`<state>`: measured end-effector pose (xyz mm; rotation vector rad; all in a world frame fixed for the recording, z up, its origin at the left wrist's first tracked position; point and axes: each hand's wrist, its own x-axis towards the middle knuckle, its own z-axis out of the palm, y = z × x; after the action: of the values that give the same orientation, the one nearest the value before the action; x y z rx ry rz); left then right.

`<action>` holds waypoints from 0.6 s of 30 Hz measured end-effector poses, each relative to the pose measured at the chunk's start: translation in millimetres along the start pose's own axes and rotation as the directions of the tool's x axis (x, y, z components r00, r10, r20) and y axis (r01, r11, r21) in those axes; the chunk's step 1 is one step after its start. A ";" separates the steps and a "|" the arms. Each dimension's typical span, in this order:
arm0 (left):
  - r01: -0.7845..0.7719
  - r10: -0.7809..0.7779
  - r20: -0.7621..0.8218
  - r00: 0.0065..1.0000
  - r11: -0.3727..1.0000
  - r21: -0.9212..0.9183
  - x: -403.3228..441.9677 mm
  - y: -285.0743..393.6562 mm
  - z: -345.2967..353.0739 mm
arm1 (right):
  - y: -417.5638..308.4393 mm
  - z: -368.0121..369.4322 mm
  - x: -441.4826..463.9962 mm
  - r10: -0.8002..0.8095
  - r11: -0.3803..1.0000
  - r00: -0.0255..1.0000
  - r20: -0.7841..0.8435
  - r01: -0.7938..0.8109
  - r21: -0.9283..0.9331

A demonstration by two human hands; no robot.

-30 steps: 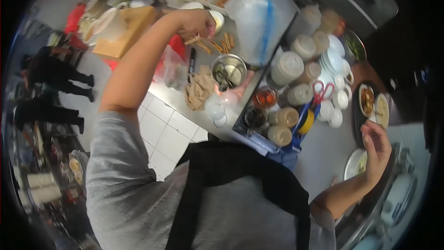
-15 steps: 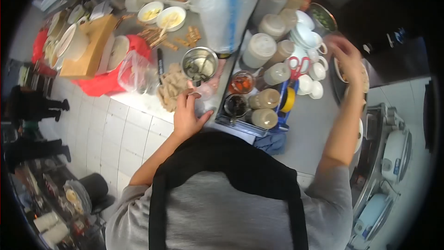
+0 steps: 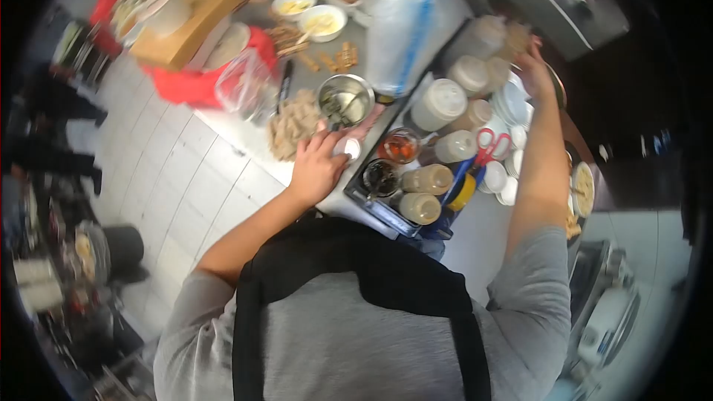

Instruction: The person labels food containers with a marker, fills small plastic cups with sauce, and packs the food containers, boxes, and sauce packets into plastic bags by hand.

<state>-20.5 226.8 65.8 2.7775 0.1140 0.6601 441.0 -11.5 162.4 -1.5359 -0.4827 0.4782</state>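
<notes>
My left hand (image 3: pixel 318 166) rests at the counter's front edge with its fingers curled around a small white round cup (image 3: pixel 350 149). Just beyond it stands a metal bowl (image 3: pixel 346 100) with dark green pieces inside. A crumpled brown cloth (image 3: pixel 293 125) lies to its left. My right hand (image 3: pixel 533 73) reaches to the back right, past stacked white dishes (image 3: pixel 509 100) and beside a brownish bottle (image 3: pixel 515 38). Its fingers are blurred and partly hidden, so whether they hold anything does not show.
A dark tray (image 3: pixel 375 204) holds several squeeze bottles, a jar of orange-red pieces (image 3: pixel 401 146) and a jar of dark contents (image 3: pixel 380 177). Red-handled scissors (image 3: pixel 493 146) stand near yellow tape (image 3: pixel 462 191). Bowls of yellow food (image 3: pixel 322 24) and a plastic bag (image 3: pixel 405 37) sit farther back.
My right hand has moved away from me, toward the bottles at the back. My left hand has closed in around the white cup. The whole view has turned and shifted.
</notes>
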 end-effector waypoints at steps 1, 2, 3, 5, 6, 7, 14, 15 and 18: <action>0.004 -0.003 -0.048 0.999 1.000 0.031 0.9 -1.8 0.0 | -2.6 13.5 -7.8 -0.023 0.997 0.999 -0.041 0.020 -0.070; 0.072 -0.073 -0.040 0.997 0.997 -0.041 -0.4 -4.1 -0.6 | 13.4 2.7 6.0 0.006 0.988 0.999 -0.031 -0.011 -0.153; 0.130 -0.135 -0.032 0.990 0.985 -0.115 -0.9 -6.1 -0.7 | 16.0 13.1 7.9 -0.007 0.990 1.000 -0.030 0.002 -0.140; 0.227 -0.237 -0.007 0.971 0.937 -0.264 -2.0 -8.5 -1.1 | 19.1 26.2 1.9 -0.037 0.993 0.998 -0.046 0.032 -0.114; 0.209 -0.230 -0.049 0.972 0.940 -0.271 -3.3 -9.6 -0.9 | 22.7 32.3 3.4 -0.145 0.986 0.988 -0.057 0.140 -0.089; 0.231 -0.254 -0.036 0.966 0.920 -0.317 -5.7 -10.9 0.6 | 24.1 36.9 3.2 -0.228 0.967 0.969 -0.096 0.215 -0.134; 0.295 -0.314 0.029 0.949 0.848 -0.441 -8.4 -12.7 -6.9 | -19.7 34.8 -20.2 -0.645 0.720 0.616 -0.453 0.689 -0.088; 0.278 -0.299 0.017 0.954 0.865 -0.418 -6.3 -9.2 -13.5 | -43.4 42.3 -43.1 -0.730 0.634 0.504 -0.462 0.752 -0.182; 0.242 -0.262 -0.003 0.965 0.894 -0.376 -7.0 -5.7 -15.6 | -93.9 52.0 -125.8 -0.841 0.496 0.310 -0.443 0.768 -0.406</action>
<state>-33.8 235.2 74.4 2.3275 0.3201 0.6151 307.4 -39.5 255.8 -1.2354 -0.7143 -0.8702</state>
